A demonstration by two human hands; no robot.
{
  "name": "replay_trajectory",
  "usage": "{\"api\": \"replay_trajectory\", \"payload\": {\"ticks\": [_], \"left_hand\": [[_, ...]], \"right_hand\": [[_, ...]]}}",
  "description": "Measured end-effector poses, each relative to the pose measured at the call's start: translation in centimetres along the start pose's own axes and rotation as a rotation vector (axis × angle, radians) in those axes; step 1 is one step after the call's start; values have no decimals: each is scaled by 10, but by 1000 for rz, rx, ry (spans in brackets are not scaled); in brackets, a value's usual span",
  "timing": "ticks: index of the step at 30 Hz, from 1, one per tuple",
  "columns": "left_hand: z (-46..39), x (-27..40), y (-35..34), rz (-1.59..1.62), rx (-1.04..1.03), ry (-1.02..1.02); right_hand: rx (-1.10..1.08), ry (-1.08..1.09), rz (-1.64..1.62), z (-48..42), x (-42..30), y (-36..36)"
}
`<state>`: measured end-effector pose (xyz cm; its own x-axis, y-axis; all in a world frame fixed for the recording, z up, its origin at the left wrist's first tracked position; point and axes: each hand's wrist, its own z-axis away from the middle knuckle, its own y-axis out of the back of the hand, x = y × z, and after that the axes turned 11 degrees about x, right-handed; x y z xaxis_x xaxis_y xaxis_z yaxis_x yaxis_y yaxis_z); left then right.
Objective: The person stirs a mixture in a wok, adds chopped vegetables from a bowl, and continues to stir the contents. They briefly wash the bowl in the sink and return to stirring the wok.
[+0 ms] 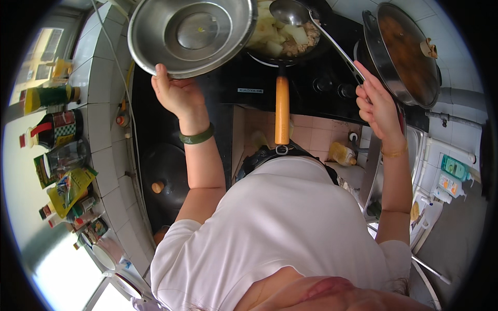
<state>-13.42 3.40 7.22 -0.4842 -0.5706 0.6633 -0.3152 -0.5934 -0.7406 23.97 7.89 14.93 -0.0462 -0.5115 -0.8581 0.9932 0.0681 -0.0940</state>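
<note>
My left hand (177, 91) grips the rim of a stainless steel basin (151, 39), thumb on top and fingers beneath. The basin is tilted towards me, with only a small yellow-green scrap at its bottom. In my right hand (375, 99) is the handle of a metal ladle (290, 13), its bowl over a wok (284, 62). The wok sits on the black stove and has a wooden handle (282, 112) pointing at me. Pale vegetable chunks (268, 37) and browned minced meat (301, 46) fill it. The basin overlaps the wok's left side and hides part of it.
A lidded pot (408, 58) stands right of the wok, near the stove knobs (334, 87). Several sauce bottles (58, 128) line the tiled window ledge at left. A black lid (163, 179) lies by my left arm. The sink (412, 155) and soap bottles (453, 169) are at right.
</note>
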Motion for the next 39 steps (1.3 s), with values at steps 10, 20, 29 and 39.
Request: {"api": "replay_trajectory", "payload": {"ticks": [10,20,29,39], "left_hand": [[10,11,-10,20,72,-59],[5,17,-2,-56,65,-132],[12,24,-6,-23,56,-106],[11,18,-9,-2,30,-88]], "right_hand": [[-110,-83,82,26,29,-10],[-60,750,800,0,54,-35],[63,1229,1482,-46,47,-8],[228,1141,975,-105,29,-45]]}}
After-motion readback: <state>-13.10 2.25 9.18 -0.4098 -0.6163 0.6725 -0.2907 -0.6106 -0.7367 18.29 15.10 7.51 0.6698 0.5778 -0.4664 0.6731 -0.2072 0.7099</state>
